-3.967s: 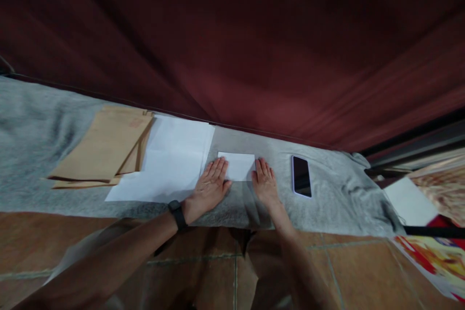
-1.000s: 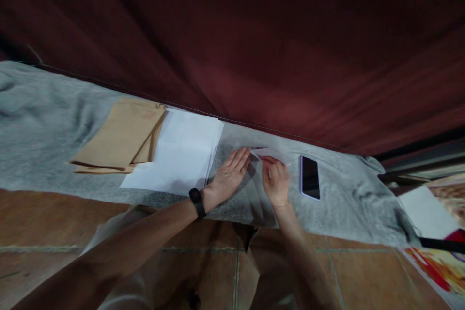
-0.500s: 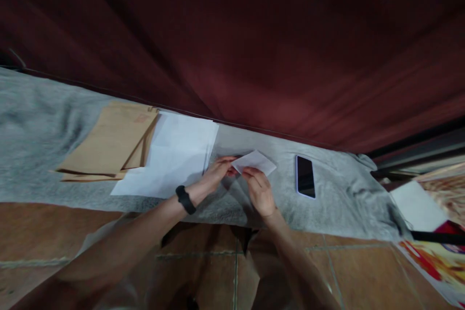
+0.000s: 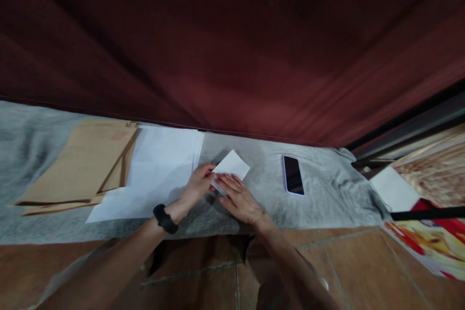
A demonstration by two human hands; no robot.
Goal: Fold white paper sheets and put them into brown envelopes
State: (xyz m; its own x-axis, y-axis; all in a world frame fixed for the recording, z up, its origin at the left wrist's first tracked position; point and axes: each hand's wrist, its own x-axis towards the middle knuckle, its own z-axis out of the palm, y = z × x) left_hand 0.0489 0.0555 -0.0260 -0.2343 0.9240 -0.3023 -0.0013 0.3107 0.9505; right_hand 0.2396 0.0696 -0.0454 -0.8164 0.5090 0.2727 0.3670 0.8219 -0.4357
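A small folded white paper (image 4: 231, 165) lies turned at an angle on the grey cloth (image 4: 327, 203). My left hand (image 4: 198, 185), with a black band on its wrist, pinches the paper's left edge. My right hand (image 4: 240, 199) lies flat, fingers spread, pressing on the paper's near edge. Both hands touch the paper from the near side.
A stack of white sheets (image 4: 156, 169) lies left of my hands, with brown envelopes (image 4: 83, 164) further left. A black phone (image 4: 292, 174) rests to the right. A dark red curtain (image 4: 232, 48) hangs behind. White and colourful papers (image 4: 428, 237) lie on the tiled floor at right.
The flat paper was lifted, folded and turned by both hands. It now lies angled on the cloth, my right hand pressing it flat. The camera shifted slightly.
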